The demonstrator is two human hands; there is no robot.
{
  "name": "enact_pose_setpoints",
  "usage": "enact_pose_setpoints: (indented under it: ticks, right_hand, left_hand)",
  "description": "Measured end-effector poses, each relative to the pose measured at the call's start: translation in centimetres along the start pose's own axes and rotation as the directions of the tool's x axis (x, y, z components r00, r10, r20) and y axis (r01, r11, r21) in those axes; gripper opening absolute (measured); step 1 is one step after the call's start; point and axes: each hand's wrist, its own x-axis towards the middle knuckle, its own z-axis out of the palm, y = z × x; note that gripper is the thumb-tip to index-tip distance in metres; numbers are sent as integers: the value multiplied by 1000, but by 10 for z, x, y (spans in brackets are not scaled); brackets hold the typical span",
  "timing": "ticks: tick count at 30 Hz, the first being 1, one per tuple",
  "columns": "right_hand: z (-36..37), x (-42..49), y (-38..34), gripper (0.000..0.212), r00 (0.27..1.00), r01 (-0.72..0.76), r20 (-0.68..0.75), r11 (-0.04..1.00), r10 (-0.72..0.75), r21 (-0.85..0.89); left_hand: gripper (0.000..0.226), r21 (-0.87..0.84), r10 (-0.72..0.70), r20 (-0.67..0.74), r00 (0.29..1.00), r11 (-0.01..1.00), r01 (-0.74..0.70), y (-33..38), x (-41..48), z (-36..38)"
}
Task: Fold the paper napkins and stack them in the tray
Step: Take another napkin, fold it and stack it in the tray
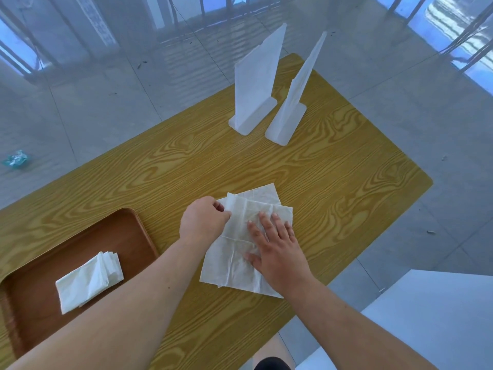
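on the yellow wood-grain table in front of me lies a loose pile of unfolded white paper napkins, creased into squares and overlapping at slightly different angles. my right hand rests flat on top of the pile, palm down, fingers spread and open, pressing the paper against the table. my left hand is at the pile's left edge, fingers curled closed, pinching the edge of the top napkin between thumb and fingertips. both bare forearms reach in from the bottom of the view.

to the left of the pile, near the table's left edge, sits a brown tray with rounded corners. inside it lies a small stack of folded napkins, long and narrow, set at a slant, with the layered edges showing at its far end. the tray and the loose pile are apart, with my left forearm crossing the space between them.

at the far side of the table stand two upright white holders, side by side, each a tall thin panel on a flat base. beyond the table is a pale tiled floor, with a small crumpled blue-green scrap lying on it at the left.
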Motion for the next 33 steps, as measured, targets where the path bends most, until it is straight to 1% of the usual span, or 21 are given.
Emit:
enact_pose_setpoints:
  ticks: [2,3,4,5,6,7,8,9,10,11,12,13,14,15,16,19,21,22,24,27,33]
  right_hand:
    - [-3,0,2,79,1000,1,9,1000,-1,20]
    - [-6,-1,3,82,1000,4,-6,998,-3,61]
    - [-11,-3,4,86,999,2,-42,992,3,128]
    - [-17,-5,5,90,995,-10,-96,976,32,218]
    - [-25,-7,7,96,985,-42,-145,942,95,332]
    - [-34,-7,9,104,971,-96,-150,877,187,470]
    - [-46,-6,10,112,956,-160,-97,770,277,618]
    - [-57,-4,11,118,943,-217,-7,635,332,741]
    - [-69,0,10,120,939,-257,87,510,333,821]
    - [-79,4,8,116,938,-289,173,405,299,867]
    - [-87,8,6,104,939,-310,242,301,243,902]
    - [-94,12,0,85,937,-333,305,172,170,927]
    - [-101,16,-8,78,934,-350,344,59,97,935]
    - [-107,19,-17,71,933,-360,360,-14,22,933]
    - [-113,23,-27,69,934,-356,353,-51,-52,933]
    - [-128,39,-62,62,938,-323,299,-127,-175,938]
    - [-138,50,-89,49,930,-323,272,-199,-246,925]
    - [-142,54,-102,42,917,-335,267,-211,-295,918]
    - [-147,62,-127,39,892,-362,269,-218,-362,906]
    - [-153,73,-161,43,883,-343,252,-178,-395,922]
    - [-156,85,-201,72,890,-270,221,-68,-400,961]
  left_hand:
    - [16,-14,104,-6,995,994,-104,-2,-6,-1]
    - [16,-76,143,19,990,987,-141,-4,-10,-2]
    - [18,-187,162,67,985,971,-147,-5,-13,-5]
    - [21,-332,163,138,977,937,-110,-5,-17,-9]
    - [22,-489,153,228,961,872,-23,-5,-21,-15]
    - [21,-627,142,318,937,773,95,-5,-26,-24]
    - [22,-730,137,391,910,649,216,-5,-31,-34]
    - [24,-794,140,435,890,526,305,-6,-35,-45]
    - [26,-830,145,452,880,429,356,-8,-39,-55]
    - [27,-852,144,453,880,361,379,-10,-42,-66]
    - [30,-868,140,447,884,308,390,-12,-46,-77]
    - [32,-882,131,435,891,265,391,-15,-49,-87]
    - [33,-895,121,419,900,225,386,-19,-52,-99]
    - [34,-906,106,398,911,197,374,-23,-54,-110]
    - [34,-917,87,377,922,176,358,-29,-56,-122]
    - [39,-939,34,320,947,146,312,-53,-63,-156]
    - [43,-946,8,297,955,139,293,-74,-68,-175]
    - [46,-948,-10,287,958,139,286,-86,-71,-184]
    - [52,-951,-39,268,963,149,271,-108,-76,-199]
    - [54,-946,-60,261,964,184,267,-138,-81,-218]
    - [50,-953,-85,239,967,170,251,-180,-86,-239]
